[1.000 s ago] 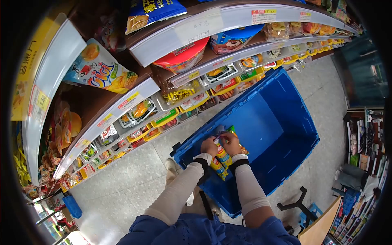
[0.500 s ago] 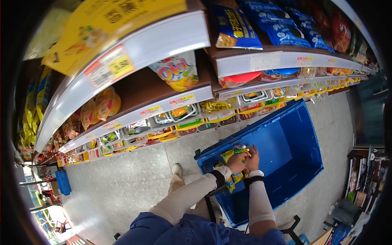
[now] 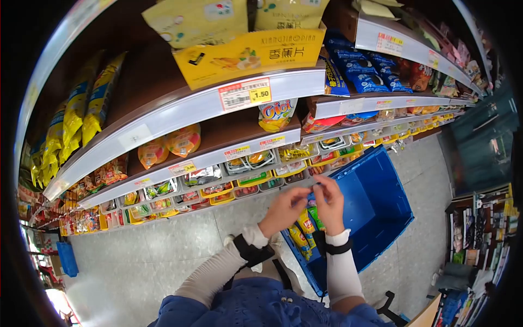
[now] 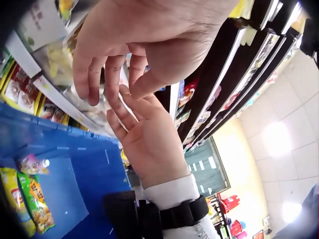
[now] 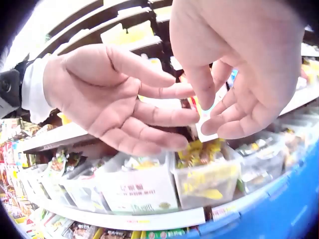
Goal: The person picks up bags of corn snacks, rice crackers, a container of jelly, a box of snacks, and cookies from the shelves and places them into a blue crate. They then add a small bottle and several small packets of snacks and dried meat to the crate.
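Observation:
My left hand (image 3: 283, 210) and right hand (image 3: 330, 206) are raised close together over the near side of a blue crate (image 3: 381, 182). Their fingers are loosely bent, and the right wrist view shows nothing held between them. Inside the crate lie yellow snack bags (image 3: 299, 240) and a green snack bag (image 3: 316, 218), partly covered by the right hand in the head view. From the left wrist, a small pouch with a white cap (image 4: 34, 164) shows beside the green bag (image 4: 37, 201) on the crate floor.
Curved store shelves run along the far side, with a yellow display box (image 3: 250, 54), an Oioi bag (image 3: 277, 115) and rows of clear snack bins (image 3: 201, 175). A black-legged stand (image 3: 388, 308) is at lower right, and a stocked rack (image 3: 479, 234) stands at the right.
Both hands were down in the crate at the snack bags; now they have risen from them, empty. The head view has swung left, showing more of the left shelves.

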### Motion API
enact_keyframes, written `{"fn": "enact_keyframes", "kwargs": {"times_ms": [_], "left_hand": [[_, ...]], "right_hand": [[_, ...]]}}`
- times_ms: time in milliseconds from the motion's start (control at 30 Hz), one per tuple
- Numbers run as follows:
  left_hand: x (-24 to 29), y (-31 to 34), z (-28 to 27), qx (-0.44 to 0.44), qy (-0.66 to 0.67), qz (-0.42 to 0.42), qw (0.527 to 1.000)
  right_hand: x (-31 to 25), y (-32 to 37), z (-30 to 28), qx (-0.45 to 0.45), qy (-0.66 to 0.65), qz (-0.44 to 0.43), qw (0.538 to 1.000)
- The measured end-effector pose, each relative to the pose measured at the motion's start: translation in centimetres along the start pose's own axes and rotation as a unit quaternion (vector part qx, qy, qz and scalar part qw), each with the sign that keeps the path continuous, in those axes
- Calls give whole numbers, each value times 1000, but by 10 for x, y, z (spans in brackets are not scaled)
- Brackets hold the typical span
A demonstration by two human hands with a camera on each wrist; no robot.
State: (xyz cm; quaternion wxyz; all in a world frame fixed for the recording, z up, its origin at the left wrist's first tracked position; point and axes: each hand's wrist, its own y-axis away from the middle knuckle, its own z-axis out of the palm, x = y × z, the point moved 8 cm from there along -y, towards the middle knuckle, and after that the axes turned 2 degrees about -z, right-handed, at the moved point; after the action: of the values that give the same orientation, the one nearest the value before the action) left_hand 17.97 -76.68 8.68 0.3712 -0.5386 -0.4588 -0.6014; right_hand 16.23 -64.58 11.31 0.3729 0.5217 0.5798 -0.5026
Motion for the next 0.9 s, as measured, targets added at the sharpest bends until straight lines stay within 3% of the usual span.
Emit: {"fn": "enact_keyframes", "kwargs": {"times_ms": [133,200,367,467,533,600,733,800,867,900], "left_hand": [[51,-5,-65,138,-9,92,986],[81,-9,-91,185,-22,130,974],[126,-21,-136,308,-96,213,922],[133,-38,-143,286,-122,181,933],[136,-44,-145,284,-126,182,933],[129,-53,-144,251,-138,119,951],[131,-48,-140,244,-105,123,956],[136,-37,-134,243,-78,171,951],[129,-33,-135,244,-59,166,954],[130,-30,-133,231,-62,181,954]], "right_hand": [[-62,-41,28,-4,-24,-53,998],[-94,-59,43,-20,-3,-140,990],[-107,-89,70,-11,54,-123,991],[-102,-103,77,-11,54,-93,994],[-95,-110,82,-13,-50,-82,995],[-94,-114,81,-1,-63,-94,994],[-103,-110,70,20,-40,-121,992],[-101,-105,66,20,-23,-121,992],[-101,-100,64,9,-70,-130,989],[-95,-99,63,12,-122,-90,988]]}}
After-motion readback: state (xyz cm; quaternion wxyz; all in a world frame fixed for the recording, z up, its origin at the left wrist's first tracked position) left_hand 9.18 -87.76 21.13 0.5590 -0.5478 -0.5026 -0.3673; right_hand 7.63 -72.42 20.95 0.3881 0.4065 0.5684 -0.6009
